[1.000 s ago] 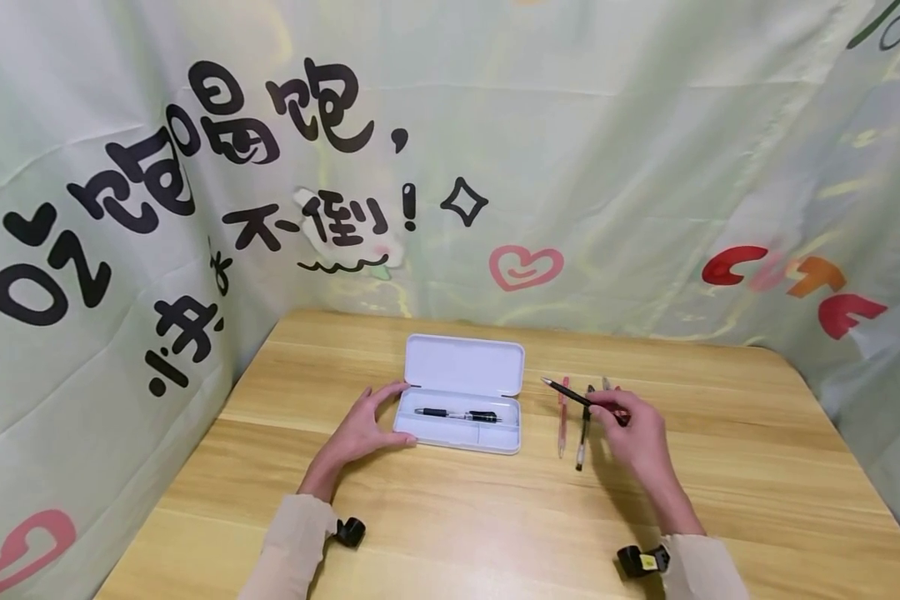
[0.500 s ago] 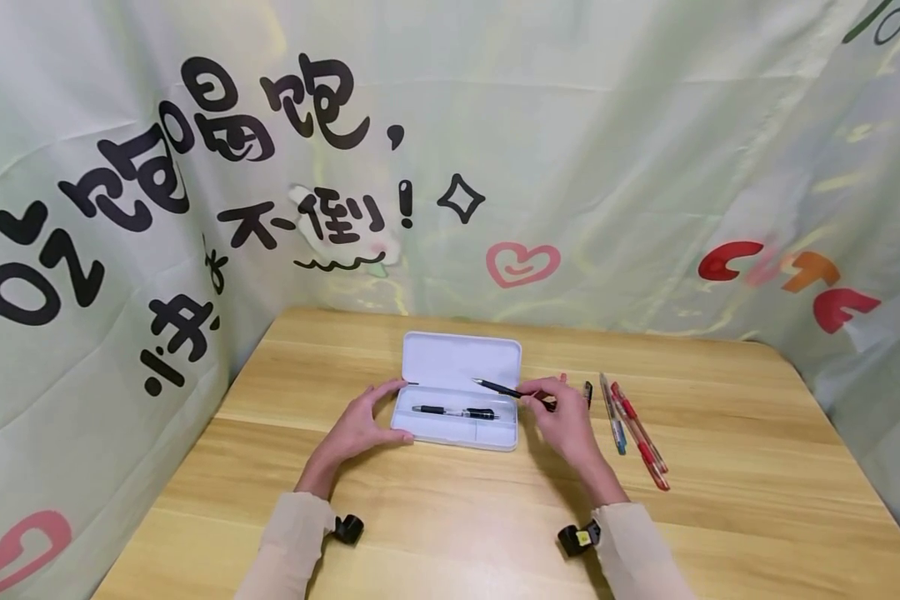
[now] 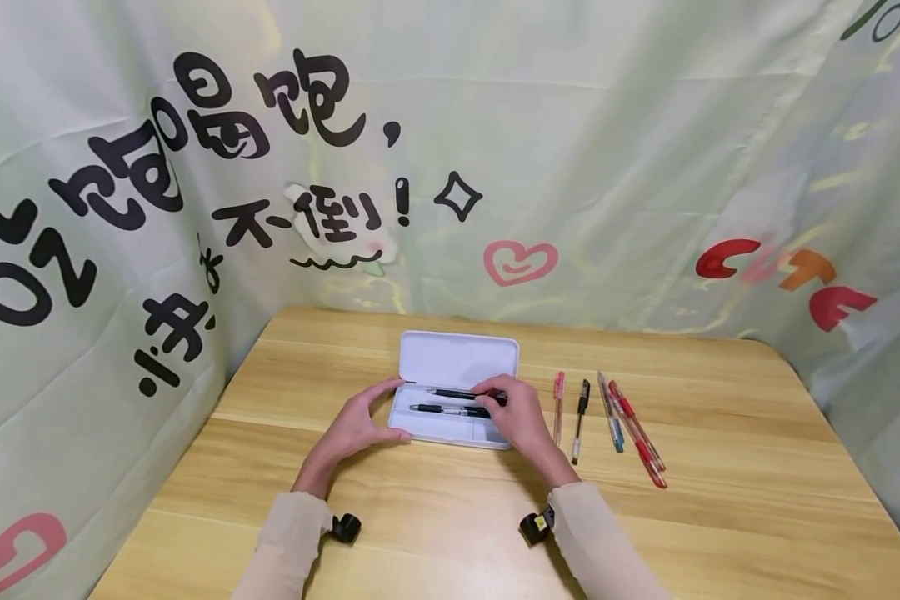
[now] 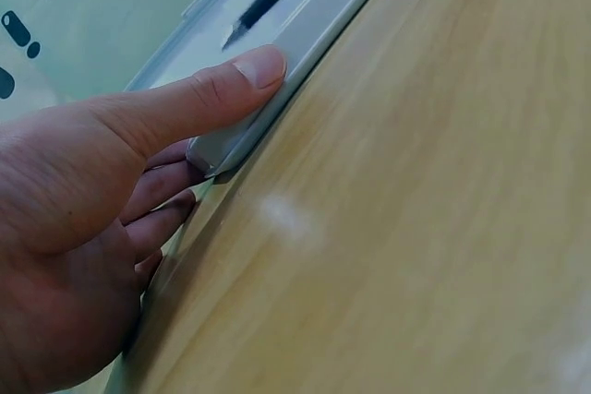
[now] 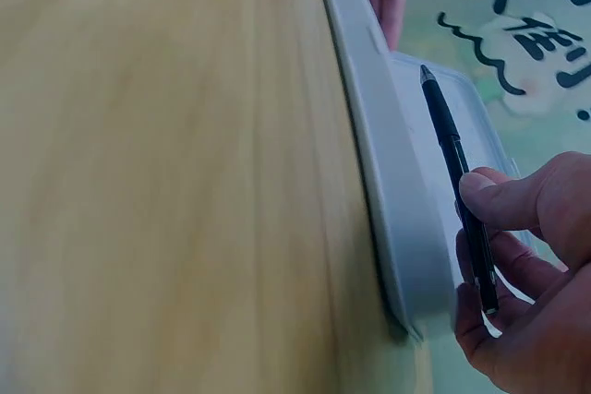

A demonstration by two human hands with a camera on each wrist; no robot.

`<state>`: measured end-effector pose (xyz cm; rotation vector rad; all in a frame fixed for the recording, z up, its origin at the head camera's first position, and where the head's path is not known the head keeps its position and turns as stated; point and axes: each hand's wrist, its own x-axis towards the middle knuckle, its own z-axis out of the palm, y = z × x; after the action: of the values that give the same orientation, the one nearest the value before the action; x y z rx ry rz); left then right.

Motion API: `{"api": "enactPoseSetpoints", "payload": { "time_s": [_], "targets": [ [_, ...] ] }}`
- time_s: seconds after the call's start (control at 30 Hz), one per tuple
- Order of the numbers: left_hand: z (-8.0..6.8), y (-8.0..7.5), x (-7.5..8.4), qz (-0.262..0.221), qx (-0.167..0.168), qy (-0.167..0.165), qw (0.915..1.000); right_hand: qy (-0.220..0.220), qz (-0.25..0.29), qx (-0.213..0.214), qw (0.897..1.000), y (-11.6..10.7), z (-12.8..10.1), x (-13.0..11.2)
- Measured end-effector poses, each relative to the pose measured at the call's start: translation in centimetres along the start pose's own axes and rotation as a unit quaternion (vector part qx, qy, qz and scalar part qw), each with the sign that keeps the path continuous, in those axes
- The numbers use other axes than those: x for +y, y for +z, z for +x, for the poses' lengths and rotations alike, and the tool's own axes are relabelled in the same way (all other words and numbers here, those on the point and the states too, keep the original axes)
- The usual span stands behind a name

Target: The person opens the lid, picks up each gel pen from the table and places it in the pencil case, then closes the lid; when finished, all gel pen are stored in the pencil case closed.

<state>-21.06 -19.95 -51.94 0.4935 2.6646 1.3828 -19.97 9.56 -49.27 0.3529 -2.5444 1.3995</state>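
Observation:
A white pencil case (image 3: 457,357) stands with its lid raised on the wooden table. My left hand (image 3: 360,423) grips its left end, the thumb (image 4: 254,71) over the front rim and the fingers round the end. Over the case's back part, my right hand (image 3: 523,417) pinches a black pen (image 5: 452,149) between thumb and fingers, its tip pointing left. Just in front of that pen, a clear-barrelled black pen (image 3: 446,409) lies lengthwise in the case; the right fingers cover its right end. Whether the held pen touches the case floor, I cannot tell.
Right of the case lie a pink pen (image 3: 558,404), a black-capped pen (image 3: 581,421), a pen with a blue end (image 3: 611,417) and two red pens (image 3: 637,433). A printed cloth (image 3: 607,167) hangs behind the table (image 3: 420,517).
My right hand has carried the black pen leftward from above the loose pens to over the open case, and lowered it there. The left hand stays on the case's left end.

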Motion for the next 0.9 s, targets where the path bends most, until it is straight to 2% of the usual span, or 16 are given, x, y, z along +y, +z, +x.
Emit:
{"api": "enactPoseSetpoints", "payload": {
  "time_s": [0.33, 0.57, 0.7, 0.9],
  "targets": [
    [-0.1, 0.0, 0.1, 0.001, 0.000, 0.002, 1.0000, -0.041, -0.066, -0.010, 0.997, 2.1, 0.8, -0.5],
    [0.0, 0.0, 0.0, -0.004, -0.004, 0.001, 1.0000, -0.024, -0.097, -0.017, 0.995, 2.4, 0.8, -0.8],
    [0.0, -0.1, 0.0, -0.004, -0.004, -0.002, 1.0000, -0.010, -0.087, -0.026, 0.996, 2.1, 0.8, -0.9],
    [0.1, -0.1, -0.3, -0.001, -0.008, -0.005, 1.0000, 0.012, -0.036, -0.031, 0.999, 1.0, 0.5, -0.7]
  ]
}}
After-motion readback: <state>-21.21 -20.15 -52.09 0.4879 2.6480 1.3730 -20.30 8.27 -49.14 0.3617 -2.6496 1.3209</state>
